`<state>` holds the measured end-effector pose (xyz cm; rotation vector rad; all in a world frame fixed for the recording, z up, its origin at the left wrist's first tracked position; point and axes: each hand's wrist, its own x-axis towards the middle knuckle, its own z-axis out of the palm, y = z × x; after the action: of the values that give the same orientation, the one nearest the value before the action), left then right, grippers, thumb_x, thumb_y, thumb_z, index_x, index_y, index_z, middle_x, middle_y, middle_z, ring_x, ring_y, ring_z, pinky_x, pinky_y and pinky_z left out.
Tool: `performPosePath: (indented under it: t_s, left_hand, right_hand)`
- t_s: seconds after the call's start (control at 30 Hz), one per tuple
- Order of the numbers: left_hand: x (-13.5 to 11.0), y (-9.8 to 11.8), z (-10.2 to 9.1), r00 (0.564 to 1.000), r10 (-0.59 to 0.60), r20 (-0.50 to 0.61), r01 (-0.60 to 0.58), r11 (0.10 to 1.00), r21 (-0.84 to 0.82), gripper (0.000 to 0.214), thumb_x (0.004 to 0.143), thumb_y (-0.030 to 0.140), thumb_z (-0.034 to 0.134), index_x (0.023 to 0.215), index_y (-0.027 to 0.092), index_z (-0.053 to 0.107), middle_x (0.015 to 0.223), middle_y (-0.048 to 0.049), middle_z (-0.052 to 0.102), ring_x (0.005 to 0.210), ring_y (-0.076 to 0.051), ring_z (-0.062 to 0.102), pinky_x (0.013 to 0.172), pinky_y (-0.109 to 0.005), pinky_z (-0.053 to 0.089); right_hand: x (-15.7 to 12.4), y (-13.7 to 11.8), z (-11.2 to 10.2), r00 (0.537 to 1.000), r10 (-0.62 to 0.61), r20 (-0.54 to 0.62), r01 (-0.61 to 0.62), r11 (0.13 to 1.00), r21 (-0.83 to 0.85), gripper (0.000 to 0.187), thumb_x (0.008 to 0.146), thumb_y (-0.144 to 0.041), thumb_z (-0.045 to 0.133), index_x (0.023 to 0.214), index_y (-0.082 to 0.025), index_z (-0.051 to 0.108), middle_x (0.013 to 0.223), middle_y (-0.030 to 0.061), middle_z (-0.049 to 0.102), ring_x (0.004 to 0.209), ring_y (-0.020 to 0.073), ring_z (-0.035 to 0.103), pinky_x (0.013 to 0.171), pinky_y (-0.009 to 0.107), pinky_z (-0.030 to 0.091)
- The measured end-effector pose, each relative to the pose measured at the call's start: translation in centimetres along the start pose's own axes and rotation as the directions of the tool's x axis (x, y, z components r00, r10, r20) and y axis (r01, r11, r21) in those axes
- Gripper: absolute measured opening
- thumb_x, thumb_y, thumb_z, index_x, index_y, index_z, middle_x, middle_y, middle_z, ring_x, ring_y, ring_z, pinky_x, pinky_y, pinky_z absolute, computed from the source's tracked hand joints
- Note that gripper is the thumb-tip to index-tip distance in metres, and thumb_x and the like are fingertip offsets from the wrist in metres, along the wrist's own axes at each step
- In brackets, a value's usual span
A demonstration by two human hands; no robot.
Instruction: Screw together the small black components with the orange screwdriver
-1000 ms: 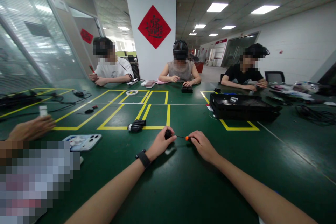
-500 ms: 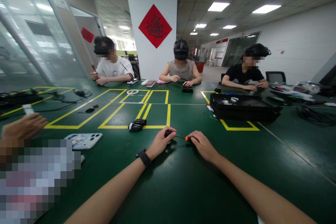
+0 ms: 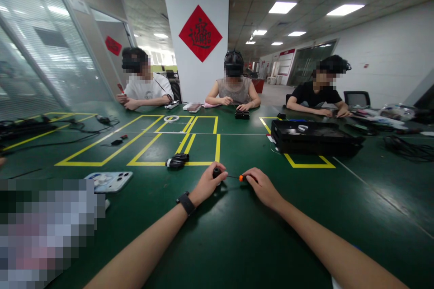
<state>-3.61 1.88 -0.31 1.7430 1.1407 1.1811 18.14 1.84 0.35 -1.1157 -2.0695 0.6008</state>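
Left hand (image 3: 206,185) is closed in a pinch on a small black part (image 3: 217,172), low over the green surface (image 3: 237,244); contact with it cannot be told. Right hand (image 3: 262,187) is closed round the orange-collared screwdriver (image 3: 240,177), its thin shaft laid level into the part. In judgement, the shaft should be held in line with the part, the part braced firmly, and turning force applied lightly, lest the tip slip out.

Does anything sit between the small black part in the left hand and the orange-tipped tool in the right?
Nothing visible does. The left hand holds the small black part, the right hand the orange-tipped tool; only its thin shaft spans the gap. The black device on the yellow tape lies apart to the left.
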Motion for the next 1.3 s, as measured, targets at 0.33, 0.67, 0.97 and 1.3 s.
performPosePath:
  t_s: [0.33, 0.67, 0.97, 1.3]
  left_hand:
    - [-0.02, 0.06, -0.07, 1.000, 0.013, -0.009, -0.012, 0.999, 0.036, 0.023, 0.079, 0.037, 0.052, 0.092, 0.019, 0.050, 0.084, -0.0001, 0.056, 0.074, -0.013, 0.055, 0.071, -0.026, 0.042]
    - [0.14, -0.18, 0.07, 1.000, 0.026, -0.006, -0.026, 0.998, 0.062, 0.022, 0.079, 0.035, 0.053, 0.093, 0.019, 0.050, 0.081, 0.0008, 0.056, 0.074, -0.013, 0.053, 0.071, -0.026, 0.041]
    - [-0.07, 0.30, 0.03, 1.000, -0.015, 0.006, 0.015, 1.000, 0.017, 0.023, 0.078, 0.036, 0.052, 0.094, 0.019, 0.048, 0.082, 0.0011, 0.056, 0.070, -0.012, 0.052, 0.065, -0.024, 0.042]
    - [0.11, 0.18, 0.09, 1.000, -0.019, -0.007, 0.019, 1.000, 0.001, 0.024, 0.078, 0.037, 0.052, 0.092, 0.019, 0.049, 0.079, 0.0008, 0.057, 0.071, -0.013, 0.055, 0.068, -0.026, 0.042]
  right_hand:
    - [-0.26, -0.46, -0.30, 1.000, -0.013, 0.028, 0.014, 1.000, -0.028, 0.017, 0.084, -0.023, 0.044, 0.093, -0.019, 0.058, 0.092, 0.0041, 0.057, 0.089, 0.0169, 0.050, 0.082, 0.032, 0.039]
    - [0.06, 0.30, 0.00, 1.000, -0.018, -0.022, 0.017, 0.999, -0.041, 0.027, 0.090, -0.023, 0.033, 0.088, -0.019, 0.060, 0.091, 0.0044, 0.057, 0.091, 0.0162, 0.050, 0.085, 0.032, 0.037]
    - [-0.31, -0.39, -0.31, 1.000, 0.001, 0.019, 0.000, 1.000, -0.014, 0.016, 0.079, -0.022, 0.053, 0.095, -0.019, 0.054, 0.094, 0.0035, 0.056, 0.089, 0.0166, 0.051, 0.081, 0.031, 0.040]
    - [-0.18, -0.49, -0.30, 0.999, -0.031, 0.026, 0.032, 0.999, -0.027, 0.016, 0.085, -0.021, 0.043, 0.092, -0.019, 0.058, 0.093, 0.0043, 0.057, 0.090, 0.0170, 0.050, 0.083, 0.033, 0.040]
